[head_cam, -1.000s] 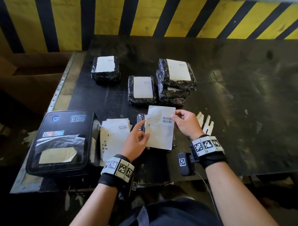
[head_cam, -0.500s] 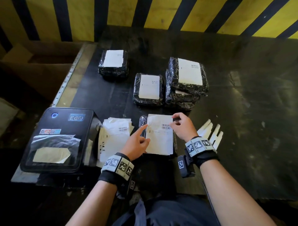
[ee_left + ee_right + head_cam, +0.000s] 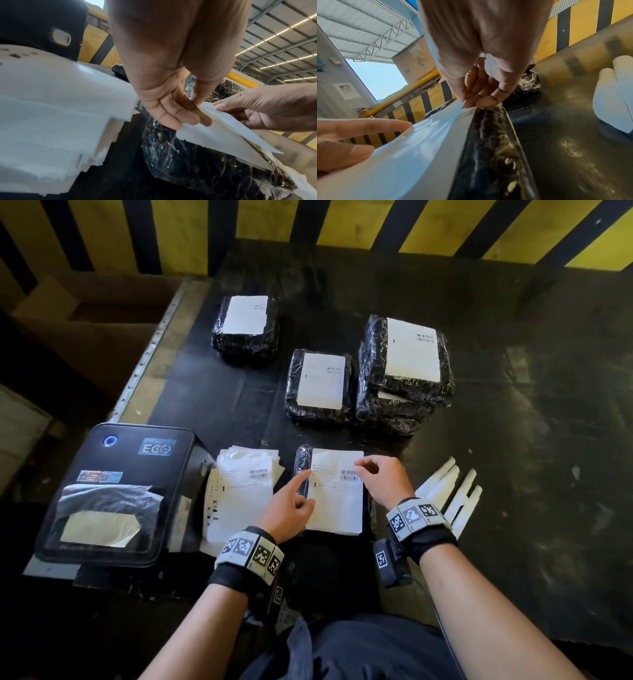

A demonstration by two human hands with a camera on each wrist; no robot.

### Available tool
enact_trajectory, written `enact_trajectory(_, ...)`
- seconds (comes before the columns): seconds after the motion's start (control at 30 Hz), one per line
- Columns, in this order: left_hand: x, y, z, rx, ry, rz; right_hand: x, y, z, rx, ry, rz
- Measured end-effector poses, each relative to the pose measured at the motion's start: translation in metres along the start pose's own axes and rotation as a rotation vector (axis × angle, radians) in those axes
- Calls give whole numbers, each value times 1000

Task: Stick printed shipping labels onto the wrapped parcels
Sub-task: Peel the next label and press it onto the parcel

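Note:
A white shipping label [image 3: 337, 501] lies on a black film-wrapped parcel [image 3: 303, 470] at the near middle of the table. Only the parcel's left edge shows. My left hand [image 3: 291, 505] is at the label's left edge, index finger pointing forward; in the left wrist view its thumb and curled fingers [image 3: 180, 115] pinch that edge. My right hand [image 3: 380, 477] pinches the label's far right part between thumb and fingertips [image 3: 479, 101]. In the wrist views the label [image 3: 419, 148] shows two layers parting at the far end above the parcel [image 3: 488, 148].
A black label printer [image 3: 113, 491] stands near left, with a pile of printed labels [image 3: 243, 491] beside it. Labelled parcels lie farther back [image 3: 248, 326] [image 3: 320, 385], with a stack [image 3: 407, 364] at the right. White paper strips [image 3: 452, 494] lie by my right wrist. A cardboard box [image 3: 85, 320] sits off the table's left edge.
The label, held raised a second ago, has come down flat onto the parcel. My left index finger has stretched out along its left edge. My right hand still pinches the far right part.

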State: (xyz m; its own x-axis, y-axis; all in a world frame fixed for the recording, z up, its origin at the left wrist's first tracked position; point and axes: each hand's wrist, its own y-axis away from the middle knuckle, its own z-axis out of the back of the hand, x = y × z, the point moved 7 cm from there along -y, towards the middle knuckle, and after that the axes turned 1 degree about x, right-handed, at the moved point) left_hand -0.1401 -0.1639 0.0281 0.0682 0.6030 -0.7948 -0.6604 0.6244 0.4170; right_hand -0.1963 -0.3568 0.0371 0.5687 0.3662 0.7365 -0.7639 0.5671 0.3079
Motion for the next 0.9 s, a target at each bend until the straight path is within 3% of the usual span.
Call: enact_trajectory(0.9, 6, -3, -3, 22, 4, 30, 0, -6, -6, -5, 77, -29)
